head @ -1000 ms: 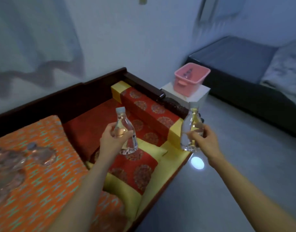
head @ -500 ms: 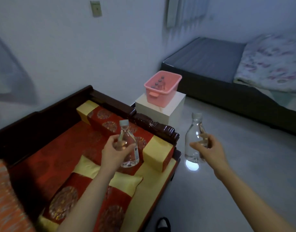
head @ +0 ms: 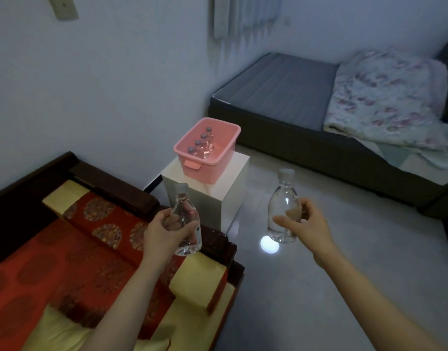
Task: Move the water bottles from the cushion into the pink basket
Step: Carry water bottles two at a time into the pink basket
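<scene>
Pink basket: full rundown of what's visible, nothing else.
The pink basket looks like smooth moulded plastic: rectangular, open-topped, walls tapering downward, rolled rim, a slot handle in the near end. It sits upright, turned at an angle, on the white pedestal by the wall. Four capped clear bottles stand in a row along its left side; its floor shows bare beside them. Nothing else touches it.

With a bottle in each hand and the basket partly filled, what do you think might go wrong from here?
Four standing bottles line one side of the pink basket; lowering two more beside them could topple them. The left hand grips the left bottle and the right hand the right bottle, so neither is free to steady the basket, which sits on a white box and might slide if bumped.
</scene>
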`<action>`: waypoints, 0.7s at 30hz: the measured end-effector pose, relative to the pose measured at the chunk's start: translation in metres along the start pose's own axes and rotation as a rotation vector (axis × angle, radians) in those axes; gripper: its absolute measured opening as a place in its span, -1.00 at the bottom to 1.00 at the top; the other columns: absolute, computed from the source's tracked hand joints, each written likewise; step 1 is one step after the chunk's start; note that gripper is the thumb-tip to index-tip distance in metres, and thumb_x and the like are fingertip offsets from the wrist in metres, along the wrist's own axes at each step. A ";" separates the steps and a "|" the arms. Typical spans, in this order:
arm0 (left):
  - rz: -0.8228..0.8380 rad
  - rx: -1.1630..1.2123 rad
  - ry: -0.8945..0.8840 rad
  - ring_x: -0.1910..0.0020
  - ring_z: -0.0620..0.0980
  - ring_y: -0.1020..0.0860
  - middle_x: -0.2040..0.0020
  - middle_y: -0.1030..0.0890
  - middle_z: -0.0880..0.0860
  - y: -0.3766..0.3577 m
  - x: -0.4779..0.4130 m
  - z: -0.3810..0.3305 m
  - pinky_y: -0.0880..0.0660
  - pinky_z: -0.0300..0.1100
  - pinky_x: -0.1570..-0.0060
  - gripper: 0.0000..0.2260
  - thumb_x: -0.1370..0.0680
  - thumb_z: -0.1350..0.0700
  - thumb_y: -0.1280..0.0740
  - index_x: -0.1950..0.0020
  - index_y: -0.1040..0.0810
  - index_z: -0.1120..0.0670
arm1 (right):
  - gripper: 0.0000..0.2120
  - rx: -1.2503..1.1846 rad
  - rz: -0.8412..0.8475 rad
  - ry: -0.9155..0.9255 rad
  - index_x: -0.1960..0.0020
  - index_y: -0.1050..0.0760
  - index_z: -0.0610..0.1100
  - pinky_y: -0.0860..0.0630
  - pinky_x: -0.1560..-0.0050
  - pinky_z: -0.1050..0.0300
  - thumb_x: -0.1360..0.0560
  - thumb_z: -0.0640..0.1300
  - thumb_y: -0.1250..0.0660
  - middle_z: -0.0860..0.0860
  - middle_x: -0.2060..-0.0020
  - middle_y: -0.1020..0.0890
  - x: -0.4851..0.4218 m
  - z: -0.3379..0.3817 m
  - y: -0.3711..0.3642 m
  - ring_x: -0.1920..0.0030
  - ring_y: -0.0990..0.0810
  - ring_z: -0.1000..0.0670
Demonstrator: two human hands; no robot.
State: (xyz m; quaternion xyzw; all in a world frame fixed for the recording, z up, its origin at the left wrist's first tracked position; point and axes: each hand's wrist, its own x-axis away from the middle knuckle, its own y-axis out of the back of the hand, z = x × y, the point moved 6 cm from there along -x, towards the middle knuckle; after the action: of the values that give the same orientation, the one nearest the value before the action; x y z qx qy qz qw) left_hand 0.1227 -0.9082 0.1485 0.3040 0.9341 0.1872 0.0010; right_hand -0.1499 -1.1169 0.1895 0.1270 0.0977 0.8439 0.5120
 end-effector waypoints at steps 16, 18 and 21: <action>-0.200 0.094 0.018 0.03 -0.10 -0.62 0.03 -0.65 -0.08 -0.168 -0.155 -0.087 -0.54 -0.18 0.05 -0.44 0.01 -0.29 -0.57 0.09 -0.48 -0.24 | -0.48 0.042 0.215 0.117 -0.03 -0.42 0.16 -0.47 0.20 0.24 -0.17 0.04 -0.60 0.09 0.03 -0.57 -0.265 0.023 0.081 0.06 -0.58 0.04; -0.232 0.111 0.031 0.05 -0.12 -0.63 0.04 -0.65 -0.09 -0.179 -0.169 -0.091 -0.56 -0.15 0.03 -0.45 0.02 -0.30 -0.57 0.10 -0.48 -0.27 | -0.46 0.050 0.247 0.129 -0.05 -0.43 0.15 -0.47 0.19 0.25 -0.16 0.06 -0.60 0.11 0.03 -0.57 -0.296 0.028 0.079 0.05 -0.59 0.04; -0.286 0.090 0.045 0.07 -0.19 -0.61 0.06 -0.65 -0.12 -0.188 -0.197 -0.096 -0.50 -0.28 0.15 -0.45 0.02 -0.32 -0.56 0.11 -0.48 -0.29 | -0.42 0.063 0.296 0.133 -0.06 -0.43 0.15 -0.49 0.17 0.24 -0.12 0.11 -0.60 0.13 0.03 -0.57 -0.341 0.034 0.069 0.04 -0.59 0.04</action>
State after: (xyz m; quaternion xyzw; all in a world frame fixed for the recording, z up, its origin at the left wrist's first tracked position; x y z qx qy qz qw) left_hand 0.1651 -1.1934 0.1495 0.1633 0.9751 0.1499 -0.0068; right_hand -0.0463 -1.4501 0.2029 0.1001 0.1380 0.9132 0.3702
